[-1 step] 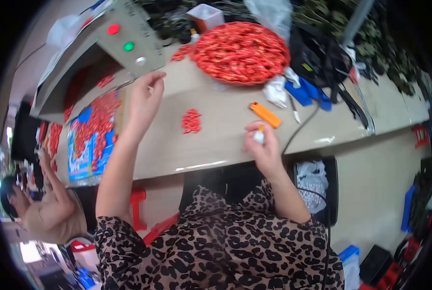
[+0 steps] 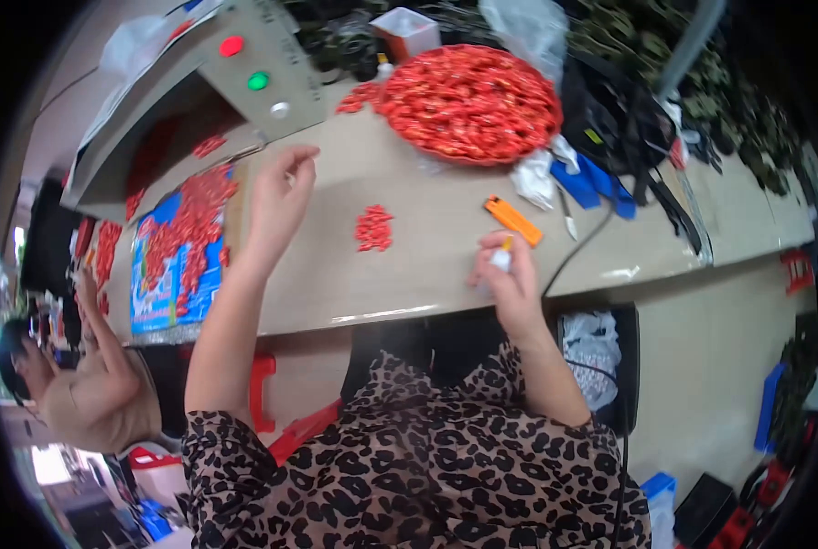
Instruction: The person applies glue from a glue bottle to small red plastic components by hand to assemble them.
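Observation:
My right hand [image 2: 511, 284] is closed around a small white glue bottle [image 2: 500, 260] with a yellow tip, just above the table's near edge. My left hand [image 2: 283, 197] is raised over the table near the grey machine, fingers bent in toward the thumb; anything between its fingertips is too small to make out. Between the hands lies a small pile of red pieces [image 2: 373, 228]. Beyond it stands a round red tray [image 2: 468, 161] heaped with similar glossy red pieces. An orange box-cutter-like tool [image 2: 512, 220] rests just past my right hand.
A grey machine [image 2: 290, 78] with coloured buttons stands at the left, beside a blue sheet [image 2: 157, 311] strewn with red pieces. Another person [image 2: 107, 393] works at far left. White tissue [image 2: 534, 178], a small knife [image 2: 569, 222], a black bag [image 2: 610, 119] and a cable [image 2: 565, 261] lie right.
The view has shifted slightly, so the table and its things sit a little farther right. Both hands keep nearly the same pose, and the glue bottle stays in my right hand.

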